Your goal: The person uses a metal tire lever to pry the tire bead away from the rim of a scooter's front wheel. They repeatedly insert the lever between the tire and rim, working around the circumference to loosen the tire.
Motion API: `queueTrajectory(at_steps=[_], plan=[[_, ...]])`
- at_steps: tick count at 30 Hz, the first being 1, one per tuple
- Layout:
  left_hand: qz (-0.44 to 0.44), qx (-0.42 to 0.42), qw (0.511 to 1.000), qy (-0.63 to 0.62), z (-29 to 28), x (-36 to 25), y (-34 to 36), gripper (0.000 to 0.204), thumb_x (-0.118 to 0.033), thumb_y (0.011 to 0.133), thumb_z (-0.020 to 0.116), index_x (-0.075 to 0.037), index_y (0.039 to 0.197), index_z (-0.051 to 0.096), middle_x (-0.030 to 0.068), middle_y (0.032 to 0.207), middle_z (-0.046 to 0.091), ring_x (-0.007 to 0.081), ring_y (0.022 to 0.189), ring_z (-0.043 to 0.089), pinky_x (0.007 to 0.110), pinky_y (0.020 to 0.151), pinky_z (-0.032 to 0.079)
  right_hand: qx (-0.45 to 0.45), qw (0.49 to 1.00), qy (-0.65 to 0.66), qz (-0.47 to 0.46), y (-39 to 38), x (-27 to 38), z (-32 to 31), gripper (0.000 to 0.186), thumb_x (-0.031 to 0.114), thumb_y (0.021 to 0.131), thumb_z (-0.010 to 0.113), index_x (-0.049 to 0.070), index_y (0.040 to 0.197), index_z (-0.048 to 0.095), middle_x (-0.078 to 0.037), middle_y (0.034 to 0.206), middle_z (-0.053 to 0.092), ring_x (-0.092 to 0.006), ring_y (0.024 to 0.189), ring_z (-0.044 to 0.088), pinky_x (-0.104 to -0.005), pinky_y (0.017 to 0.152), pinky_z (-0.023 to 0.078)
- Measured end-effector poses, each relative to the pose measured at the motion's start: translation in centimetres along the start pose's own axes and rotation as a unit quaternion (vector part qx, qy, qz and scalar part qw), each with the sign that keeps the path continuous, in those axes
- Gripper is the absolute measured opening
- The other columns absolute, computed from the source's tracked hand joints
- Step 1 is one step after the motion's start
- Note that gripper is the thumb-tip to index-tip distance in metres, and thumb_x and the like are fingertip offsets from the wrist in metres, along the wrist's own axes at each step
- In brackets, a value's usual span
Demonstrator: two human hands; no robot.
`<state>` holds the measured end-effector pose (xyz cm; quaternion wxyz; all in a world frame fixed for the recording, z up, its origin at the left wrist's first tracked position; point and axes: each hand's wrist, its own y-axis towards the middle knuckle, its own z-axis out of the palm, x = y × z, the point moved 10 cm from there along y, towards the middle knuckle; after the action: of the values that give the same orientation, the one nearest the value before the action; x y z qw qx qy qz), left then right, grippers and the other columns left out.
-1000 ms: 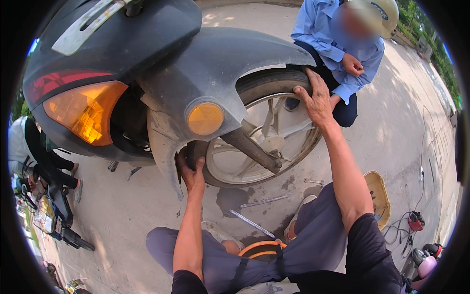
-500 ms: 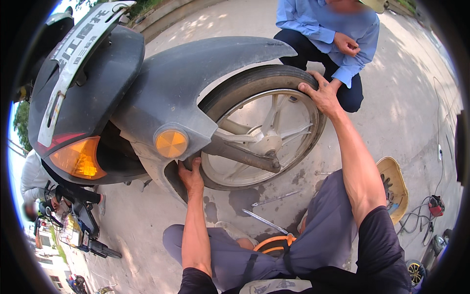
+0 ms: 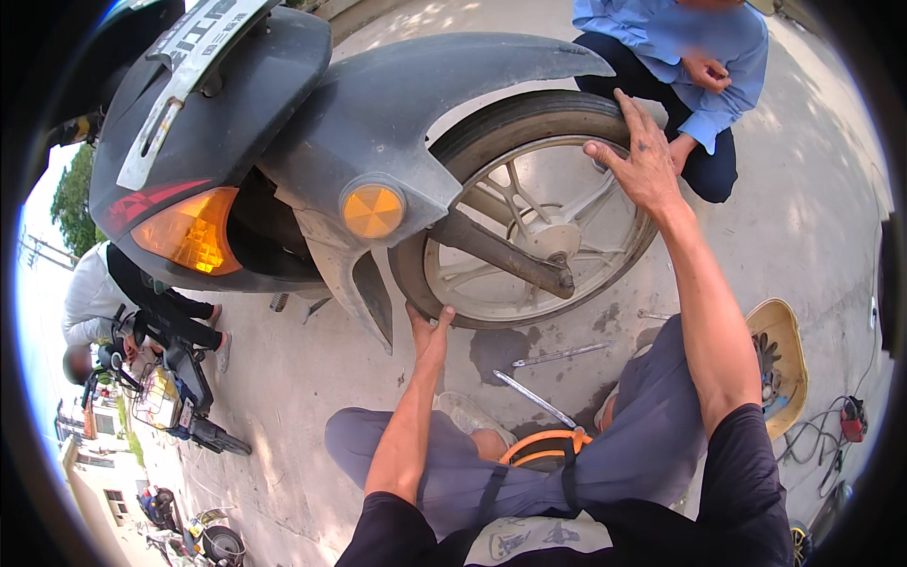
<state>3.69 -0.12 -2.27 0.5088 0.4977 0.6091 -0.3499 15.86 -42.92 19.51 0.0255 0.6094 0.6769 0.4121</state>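
A worn black tyre sits on a pale spoked wheel, held beside a scooter's dark fender by a metal swing arm. My right hand rests at the tyre's upper right, fingers stretched along its outer edge and thumb apart near the rim. At the tyre's lower left edge, my left hand takes hold with thumb on the sidewall side; its other fingers are partly hidden. Two metal bars, a near one and a farther one, lie on the ground before me.
A person in a blue shirt crouches beyond the wheel. An orange ring-shaped thing lies between my legs. At right stand a yellowish tub with gloves and a red device with cords. Another person is by a bicycle-like vehicle at left.
My right hand's fingers have straightened and its thumb has lifted from the tyre. My left hand has moved from beside the fender along the tyre's lower edge. The wheel's spokes have turned. My view has shifted.
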Motion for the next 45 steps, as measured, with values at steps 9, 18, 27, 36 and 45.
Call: queueTrajectory(at_steps=[9,18,27,36,45], plan=[[0.011,-0.116,0.99,0.074,-0.3,-3.0,1.5,0.091,-0.015,0.074,0.083,0.009,0.137,0.021,0.0269,0.131,0.047,0.0329,0.121,0.049,0.036,0.105,0.036,-0.022,0.99,0.006,-0.14,-1.9,6.6,-2.3,0.069,0.028,0.084,0.072,0.007,0.142,0.041,-0.017,0.142,0.044,-0.0347,0.129,0.045,-0.0422,0.107,0.038],[-0.089,-0.138,0.98,0.115,0.7,-0.6,-1.2,0.091,-0.021,0.078,0.08,0.016,0.132,0.016,0.0357,0.121,0.054,0.039,0.116,0.056,0.036,0.101,0.04,-0.004,0.956,0.165,-0.241,-7.0,14.7,-6.5,0.019,0.005,0.082,0.07,0.002,0.101,0.066,-0.01,0.098,0.067,-0.0278,0.09,0.064,-0.0356,0.077,0.051],[-0.066,-0.039,0.989,0.131,0.0,2.3,-0.2,0.079,-0.021,0.082,0.076,0.008,0.135,0.025,0.0234,0.13,0.051,0.0312,0.121,0.05,0.035,0.103,0.038,0.182,0.908,0.189,-0.326,-14.9,20.1,-0.6,0.01,0.005,0.076,0.064,0.005,0.086,0.061,-0.008,0.082,0.06,-0.0273,0.08,0.064,-0.0386,0.07,0.052],[-0.04,0.018,0.999,-0.031,-0.5,0.4,1.3,0.055,-0.003,0.089,0.063,0.003,0.136,0.034,0.0154,0.132,0.052,0.0233,0.122,0.05,0.032,0.104,0.035,0.407,0.86,0.021,-0.306,-20.7,17.6,7.4,0.015,0.011,0.078,0.062,0.003,0.091,0.062,-0.014,0.086,0.065,-0.0321,0.086,0.067,-0.0417,0.074,0.052],[0.009,0.053,0.999,-0.001,-0.4,0.1,1.3,0.056,-0.007,0.088,0.068,0.002,0.134,0.036,0.0177,0.131,0.053,0.0251,0.121,0.052,0.033,0.104,0.038,0.58,0.779,-0.015,-0.238,-30.3,12.6,14.3,0.019,0.012,0.08,0.062,0.003,0.096,0.068,-0.016,0.094,0.071,-0.032,0.094,0.068,-0.0432,0.083,0.053]])
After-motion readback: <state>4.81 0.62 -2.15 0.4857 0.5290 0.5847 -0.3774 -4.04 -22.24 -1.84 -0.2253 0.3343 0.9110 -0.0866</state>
